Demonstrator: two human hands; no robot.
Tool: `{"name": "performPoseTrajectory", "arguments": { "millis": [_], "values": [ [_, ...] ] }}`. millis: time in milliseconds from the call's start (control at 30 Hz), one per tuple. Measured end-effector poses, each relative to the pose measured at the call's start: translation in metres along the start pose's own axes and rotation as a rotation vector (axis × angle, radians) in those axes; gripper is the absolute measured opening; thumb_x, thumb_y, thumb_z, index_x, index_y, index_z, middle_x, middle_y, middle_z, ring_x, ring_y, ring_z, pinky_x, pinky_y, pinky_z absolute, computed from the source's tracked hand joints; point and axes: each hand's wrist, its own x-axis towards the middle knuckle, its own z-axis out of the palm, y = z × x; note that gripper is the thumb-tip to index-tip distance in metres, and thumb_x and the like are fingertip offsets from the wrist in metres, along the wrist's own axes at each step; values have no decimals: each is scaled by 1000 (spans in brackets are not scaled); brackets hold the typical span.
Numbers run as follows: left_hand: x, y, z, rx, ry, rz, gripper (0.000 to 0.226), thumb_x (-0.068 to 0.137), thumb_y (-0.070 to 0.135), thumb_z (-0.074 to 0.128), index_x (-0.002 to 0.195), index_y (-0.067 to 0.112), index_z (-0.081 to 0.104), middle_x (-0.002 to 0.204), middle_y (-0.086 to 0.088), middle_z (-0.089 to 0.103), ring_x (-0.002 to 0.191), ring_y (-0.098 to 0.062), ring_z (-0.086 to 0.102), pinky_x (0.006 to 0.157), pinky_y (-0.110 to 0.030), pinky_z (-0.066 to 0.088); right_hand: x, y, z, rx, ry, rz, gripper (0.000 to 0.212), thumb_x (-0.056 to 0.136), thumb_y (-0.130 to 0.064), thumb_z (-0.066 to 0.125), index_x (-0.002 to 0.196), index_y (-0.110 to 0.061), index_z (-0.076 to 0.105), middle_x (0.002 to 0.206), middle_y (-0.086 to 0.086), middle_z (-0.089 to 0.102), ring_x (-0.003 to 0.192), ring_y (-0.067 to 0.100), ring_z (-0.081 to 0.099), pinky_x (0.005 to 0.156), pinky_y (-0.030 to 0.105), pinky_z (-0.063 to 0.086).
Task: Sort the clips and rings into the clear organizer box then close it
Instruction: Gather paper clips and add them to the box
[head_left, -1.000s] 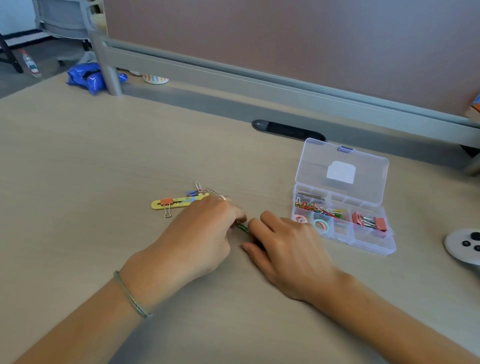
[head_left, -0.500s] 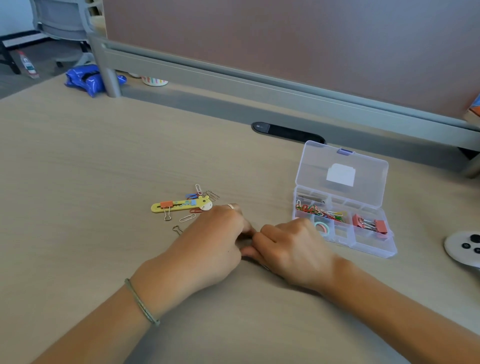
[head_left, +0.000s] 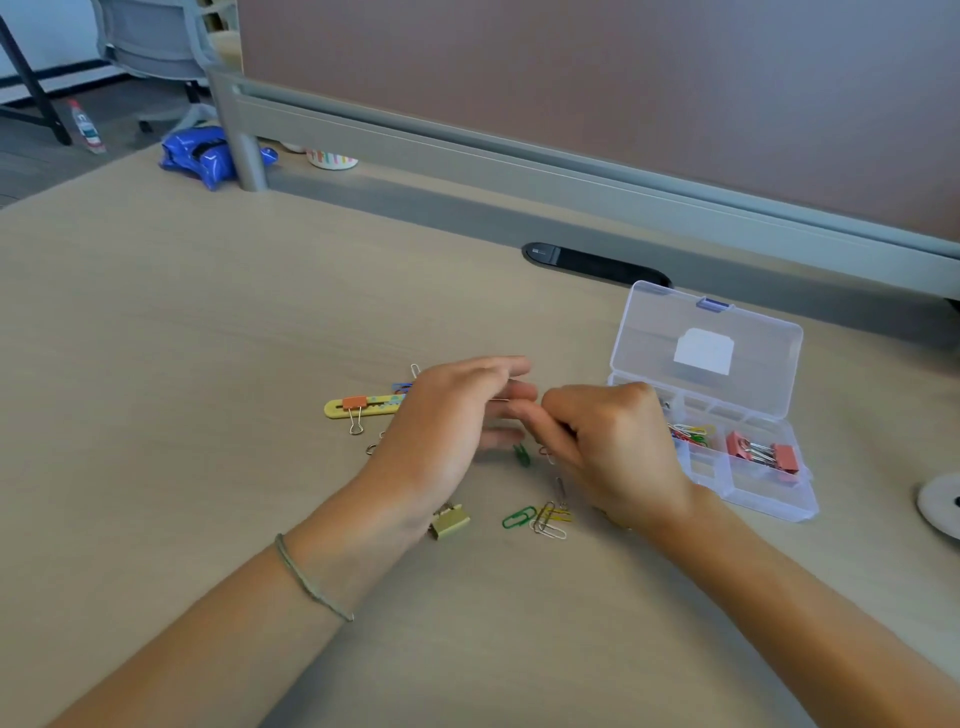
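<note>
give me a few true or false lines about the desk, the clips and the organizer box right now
1. The organizer box has its lid standing open. True.
2. The pink binder clips lie loose on the desk. False: they sit in a compartment of the box.
3. A green paper clip lies on the desk outside the box. True.
4. The olive binder clip is inside the box. False: it lies on the desk, by the left wrist.
5. An orange binder clip is clipped on the yellow strip. True.

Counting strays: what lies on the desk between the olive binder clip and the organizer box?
Head view: between olive binder clip and organizer box, loose paper clips.
</note>
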Motion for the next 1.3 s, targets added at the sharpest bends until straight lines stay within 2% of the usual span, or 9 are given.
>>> {"name": "performPoseTrajectory", "arguments": {
  "millis": [100, 167, 433, 533, 667, 767, 900, 1100, 1300],
  "values": [
    [-7, 1, 5, -601, -200, -344, 49, 104, 30, 37, 82, 1, 71, 77, -16, 64, 83, -27, 60, 103, -46, 46, 20, -18, -1, 41, -1, -12, 38, 96, -31, 58, 59, -21, 50, 51, 1, 49, 44, 20, 37, 40, 30, 35],
    [-11, -4, 10, -814, -224, -461, 53, 101, 28, 34, 63, 9, 65, 58, -5, 62, 65, -20, 63, 85, -36, 50, 24, -27, 1, 45, -26, -4, 36, 94, -32, 59, 60, -22, 51, 46, 1, 49, 42, 26, 41, 38, 31, 36],
    [-10, -4, 45, -955, -101, -544, 40, 100, 18, 33, 75, 13, 63, 64, -4, 70, 56, -16, 72, 54, -22, 58, 24, -24, -13, -45, -168, 62, 51, 98, -45, 41, 57, -16, 42, 48, 0, 43, 44, 30, 40, 40, 35, 33],
    [-5, -2, 58, -975, -102, -529, 38, 102, 22, 33, 80, 15, 63, 71, -4, 71, 67, -16, 72, 65, -24, 54, 24, -20, -23, -96, -164, 55, 48, 99, -42, 40, 57, -19, 38, 54, -5, 37, 51, 23, 38, 42, 35, 34],
    [1, -4, 85, -1122, -89, -441, 36, 102, 33, 38, 91, 13, 66, 87, -8, 71, 95, -19, 63, 86, -29, 45, 24, -16, -37, -131, -158, 91, 56, 101, -39, 36, 59, -11, 59, 61, 2, 55, 63, 27, 46, 57, 40, 41],
    [22, -2, 92, -1031, -76, -472, 39, 98, 17, 32, 79, 8, 66, 77, -9, 66, 78, -18, 64, 73, -28, 47, 24, -1, -63, 66, -148, 224, 49, 102, -35, 35, 76, -10, 70, 80, 3, 66, 82, 26, 57, 77, 42, 45],
    [58, 13, 97, -788, 41, -385, 40, 95, 17, 29, 57, 18, 41, 46, 5, 31, 33, -9, 27, 36, -18, 20, 9, 38, -99, 109, -159, 462, 29, 99, -34, 49, 101, -19, 75, 103, -7, 72, 101, 12, 62, 91, 36, 47],
    [86, 13, 125, -456, -91, -180, 41, 102, 29, 48, 64, 16, 48, 46, 6, 30, 35, -7, 22, 36, -20, 16, -17, 75, -117, -45, -640, 656, 55, 87, -53, 63, 138, -38, 51, 143, -12, 52, 132, 12, 45, 109, 34, 39],
    [92, -2, 131, -529, -305, -202, 37, 95, 20, 35, 62, 12, 49, 50, 1, 36, 34, -8, 22, 37, -21, 12, -25, 83, -116, -24, -782, 640, 77, 81, -55, 70, 148, -41, 36, 149, -15, 42, 132, 10, 42, 106, 29, 37]
  ]
}}
